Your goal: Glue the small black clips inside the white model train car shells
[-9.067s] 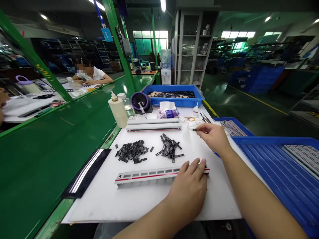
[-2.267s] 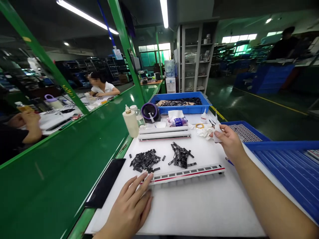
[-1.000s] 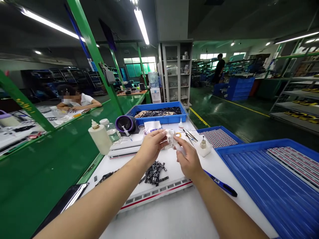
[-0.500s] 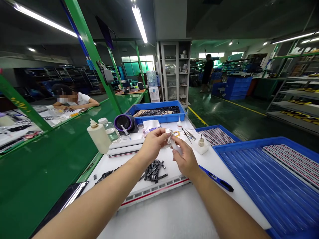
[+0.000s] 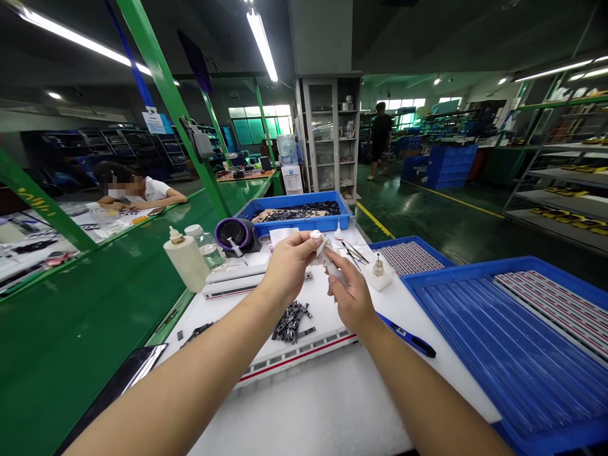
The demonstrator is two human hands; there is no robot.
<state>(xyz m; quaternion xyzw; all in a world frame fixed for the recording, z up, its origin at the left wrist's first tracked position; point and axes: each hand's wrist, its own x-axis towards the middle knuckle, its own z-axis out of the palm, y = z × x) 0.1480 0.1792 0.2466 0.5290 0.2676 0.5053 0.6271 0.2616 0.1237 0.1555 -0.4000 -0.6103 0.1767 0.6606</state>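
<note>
White crumpled tissue (image 5: 324,247) sits pinched between both hands, left hand (image 5: 289,266) and right hand (image 5: 350,296) gripping it.

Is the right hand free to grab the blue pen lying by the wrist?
Probably not yet: the right hand is shut on a small white bottle. The pen itself lies uncovered.

The crumpled white tissue paper (image 5: 325,248) looks soft and wrinkled. The white worktop sheet (image 5: 332,405) is smooth and matt. The large blue plastic tray (image 5: 513,354) is ribbed with a slight sheen, the green bench surface (image 5: 95,297) glossy, and the small black plastic clips (image 5: 291,320) dull.
</note>
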